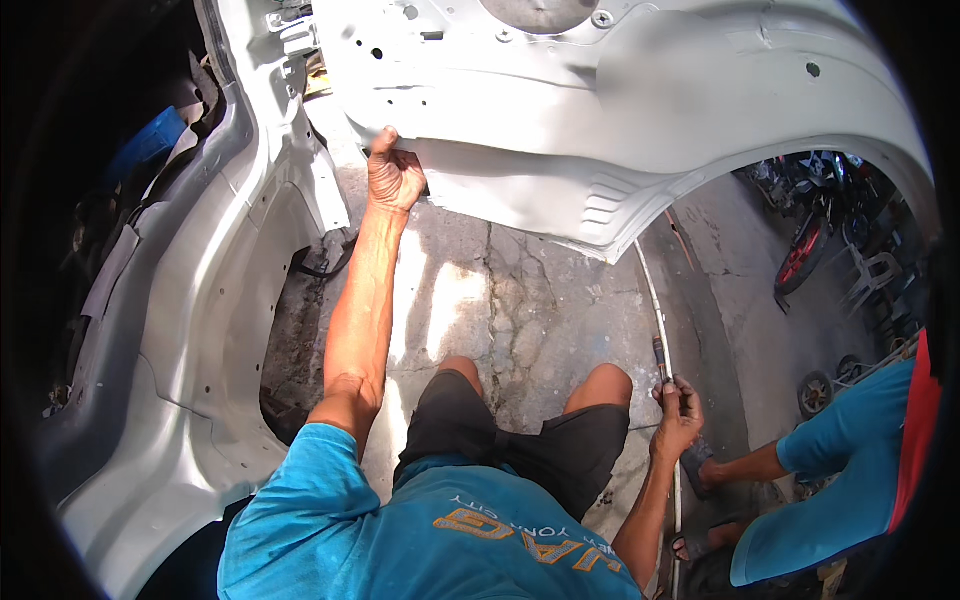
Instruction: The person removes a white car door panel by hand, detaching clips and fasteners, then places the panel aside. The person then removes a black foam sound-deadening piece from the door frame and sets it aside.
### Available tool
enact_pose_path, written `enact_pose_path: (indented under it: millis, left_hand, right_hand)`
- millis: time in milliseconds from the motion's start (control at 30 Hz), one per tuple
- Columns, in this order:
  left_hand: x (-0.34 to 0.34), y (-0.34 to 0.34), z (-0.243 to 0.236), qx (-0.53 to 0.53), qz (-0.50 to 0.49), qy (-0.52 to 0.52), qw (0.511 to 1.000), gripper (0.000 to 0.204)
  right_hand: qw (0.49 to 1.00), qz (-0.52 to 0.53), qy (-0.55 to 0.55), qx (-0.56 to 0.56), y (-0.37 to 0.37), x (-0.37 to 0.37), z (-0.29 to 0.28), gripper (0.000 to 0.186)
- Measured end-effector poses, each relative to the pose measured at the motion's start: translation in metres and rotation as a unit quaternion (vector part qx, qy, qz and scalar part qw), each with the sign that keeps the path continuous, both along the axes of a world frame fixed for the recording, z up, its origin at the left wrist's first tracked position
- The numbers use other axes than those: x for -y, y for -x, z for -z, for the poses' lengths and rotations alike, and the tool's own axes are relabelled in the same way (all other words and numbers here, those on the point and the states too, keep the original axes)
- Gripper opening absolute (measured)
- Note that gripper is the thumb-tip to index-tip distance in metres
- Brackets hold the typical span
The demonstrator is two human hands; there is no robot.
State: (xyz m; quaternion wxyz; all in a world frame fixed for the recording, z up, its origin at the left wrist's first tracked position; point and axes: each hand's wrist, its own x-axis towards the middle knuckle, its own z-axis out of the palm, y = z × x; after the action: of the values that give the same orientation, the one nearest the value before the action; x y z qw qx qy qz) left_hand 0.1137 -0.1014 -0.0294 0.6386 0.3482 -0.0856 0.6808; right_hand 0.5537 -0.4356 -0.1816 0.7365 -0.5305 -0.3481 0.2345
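Strong light bleaches parts of the panel [500,115] and patches the floor [550,290]; a hazy blur smudges the panel's middle. Straight edges curve toward a black rim; the far left is dim.

The bare door panel [480,120], stripped body shell [185,330] and motorcycle [797,258] suggest a vehicle repair workshop.

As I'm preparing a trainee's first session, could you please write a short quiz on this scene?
1. Which of the wearer's hands is at the lower edge of the white panel? A) right B) left C) neither
2. True or false: the other person's legs are on the picture's left side.
3. Fill in: the motorcycle wheel at right is black and ____.

Key:
1. B, the left hand.
2. False; the legs are at right.
3. Red.
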Motion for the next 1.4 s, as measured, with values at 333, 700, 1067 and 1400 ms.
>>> enact_pose_path:
  millis: [333, 700, 1067, 1400]
  left_hand:
    - [-0.032, -0.007, 0.023, 0.019, 0.016, 0.021, 0.999, 0.029]
    - [0.011, -0.017, -0.004, -0.003, -0.006, 0.038, 0.999, 0.017]
    - [0.019, -0.02, -0.012, -0.006, -0.006, 0.045, 0.999, 0.026]
    - [0.017, -0.019, -0.007, -0.009, -0.025, 0.055, 0.998, 0.028]
  right_hand:
    - [0.851, -0.14, -0.201, 0.465, 0.202, -0.128, -0.231, 0.018]
    - [0.712, -0.065, -0.259, 0.649, 0.255, -0.202, -0.279, 0.026]
    - [0.712, -0.062, -0.296, 0.633, 0.265, -0.21, -0.288, 0.023]
    - [0.627, 0.03, -0.249, 0.737, 0.275, -0.209, -0.286, 0.027]
